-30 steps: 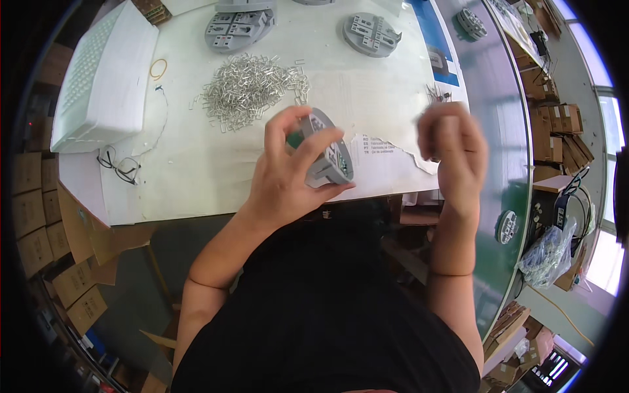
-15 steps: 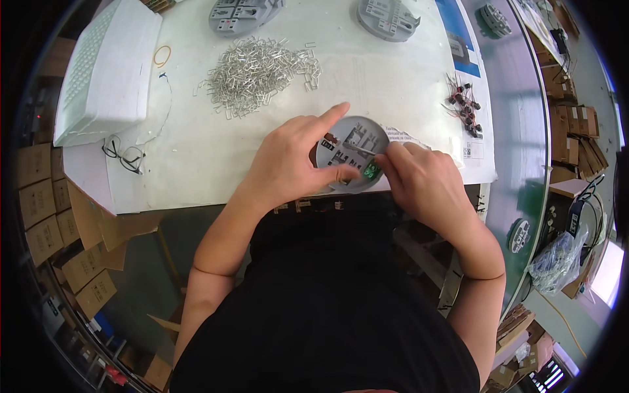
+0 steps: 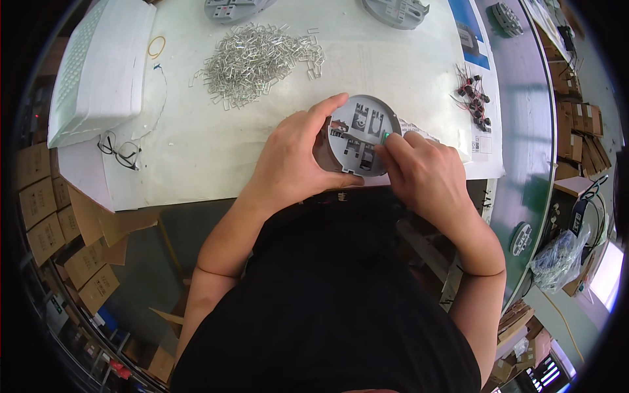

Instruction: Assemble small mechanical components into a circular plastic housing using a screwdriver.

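The left hand (image 3: 288, 157) is clamped on the rim of a round gray plastic housing (image 3: 362, 136) – thumb at its near edge, forefinger at its far edge – just right of that palm. The right hand (image 3: 429, 171) bunches its fingertips at the housing's right side, beside a small green part (image 3: 386, 137); I cannot tell whether they pinch anything. Beyond the left hand lie U-shaped metal pins (image 3: 255, 64); beyond the right, wired black components (image 3: 476, 98).

The worktop (image 3: 190, 164) leaves passage left of the left hand (image 3: 288, 156); metal clips (image 3: 252, 62) block farther ahead.
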A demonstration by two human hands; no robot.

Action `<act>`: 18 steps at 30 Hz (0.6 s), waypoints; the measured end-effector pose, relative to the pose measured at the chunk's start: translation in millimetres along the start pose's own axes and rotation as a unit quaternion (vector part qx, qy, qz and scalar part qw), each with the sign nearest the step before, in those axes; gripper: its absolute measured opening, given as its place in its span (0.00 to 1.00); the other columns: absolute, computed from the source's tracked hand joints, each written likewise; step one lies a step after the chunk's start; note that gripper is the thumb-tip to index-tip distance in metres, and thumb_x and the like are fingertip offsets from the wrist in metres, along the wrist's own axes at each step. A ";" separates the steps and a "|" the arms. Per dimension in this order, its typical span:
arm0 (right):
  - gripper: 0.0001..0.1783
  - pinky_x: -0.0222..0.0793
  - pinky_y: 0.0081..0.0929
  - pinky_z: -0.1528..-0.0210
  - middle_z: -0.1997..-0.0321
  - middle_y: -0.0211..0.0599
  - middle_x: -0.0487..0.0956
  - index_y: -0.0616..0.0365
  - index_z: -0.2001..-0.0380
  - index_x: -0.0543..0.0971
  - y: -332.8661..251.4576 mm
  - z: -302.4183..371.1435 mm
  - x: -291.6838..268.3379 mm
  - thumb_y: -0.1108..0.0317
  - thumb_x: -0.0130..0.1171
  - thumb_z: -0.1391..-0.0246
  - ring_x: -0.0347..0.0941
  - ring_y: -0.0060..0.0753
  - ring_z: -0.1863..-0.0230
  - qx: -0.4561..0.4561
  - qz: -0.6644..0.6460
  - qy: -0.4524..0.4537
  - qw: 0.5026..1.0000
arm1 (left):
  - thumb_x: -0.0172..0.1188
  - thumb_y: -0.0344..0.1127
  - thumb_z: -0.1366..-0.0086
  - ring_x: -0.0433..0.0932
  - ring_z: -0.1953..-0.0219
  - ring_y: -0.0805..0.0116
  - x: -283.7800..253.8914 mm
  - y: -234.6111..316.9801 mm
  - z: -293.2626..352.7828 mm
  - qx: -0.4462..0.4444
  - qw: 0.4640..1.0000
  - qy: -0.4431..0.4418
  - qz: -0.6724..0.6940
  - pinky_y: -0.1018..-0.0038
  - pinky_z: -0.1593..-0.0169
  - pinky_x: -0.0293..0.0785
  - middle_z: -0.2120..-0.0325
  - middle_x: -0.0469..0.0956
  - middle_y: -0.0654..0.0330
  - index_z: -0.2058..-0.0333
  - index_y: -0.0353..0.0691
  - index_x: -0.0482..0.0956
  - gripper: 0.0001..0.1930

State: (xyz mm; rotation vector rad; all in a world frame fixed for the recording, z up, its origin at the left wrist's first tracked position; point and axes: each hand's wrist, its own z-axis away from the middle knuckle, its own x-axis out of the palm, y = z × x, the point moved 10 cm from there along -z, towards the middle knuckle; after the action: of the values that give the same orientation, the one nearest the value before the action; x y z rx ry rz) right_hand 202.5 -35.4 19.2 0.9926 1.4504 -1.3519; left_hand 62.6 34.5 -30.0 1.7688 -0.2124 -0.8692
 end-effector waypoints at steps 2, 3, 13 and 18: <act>0.13 0.71 0.48 0.74 0.76 0.41 0.76 0.55 0.71 0.75 1.7 -1.1 2.0 0.63 0.64 0.32 0.76 0.54 0.76 0.003 -0.009 -0.007 1.000 | 0.90 0.44 0.61 0.83 0.56 0.54 0.0 0.0 -0.1 0.006 1.000 0.004 -0.002 0.60 0.47 0.80 0.58 0.84 0.55 0.30 0.46 0.71 0.56; 0.13 0.70 0.48 0.74 0.76 0.42 0.76 0.56 0.71 0.75 3.0 -1.4 3.4 0.63 0.64 0.32 0.76 0.55 0.75 0.006 -0.018 -0.014 1.000 | 0.90 0.44 0.60 0.83 0.56 0.54 -0.4 0.9 -0.1 0.012 1.000 0.008 -0.004 0.60 0.47 0.80 0.58 0.84 0.55 0.30 0.46 0.71 0.56; 0.17 0.74 0.50 0.73 0.76 0.43 0.79 0.56 0.72 0.76 7.2 -7.9 4.9 0.58 0.61 0.30 0.78 0.58 0.75 -0.011 -0.055 -0.037 0.998 | 0.89 0.46 0.60 0.83 0.56 0.55 -1.8 4.9 1.7 0.034 0.999 0.018 -0.009 0.60 0.47 0.79 0.58 0.83 0.55 0.30 0.45 0.72 0.56; 0.17 0.73 0.50 0.72 0.77 0.44 0.79 0.57 0.72 0.76 9.0 -8.2 6.6 0.58 0.61 0.30 0.78 0.58 0.75 -0.012 -0.069 -0.044 0.997 | 0.89 0.45 0.60 0.83 0.55 0.55 -1.1 4.9 2.7 0.030 0.999 0.015 -0.010 0.60 0.46 0.79 0.57 0.83 0.55 0.31 0.44 0.72 0.55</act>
State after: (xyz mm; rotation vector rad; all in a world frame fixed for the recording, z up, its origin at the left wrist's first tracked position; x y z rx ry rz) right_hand 208.6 -26.6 10.4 0.8207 1.4872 -1.4555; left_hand 61.4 31.1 -25.6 1.8421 -0.2033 -0.8578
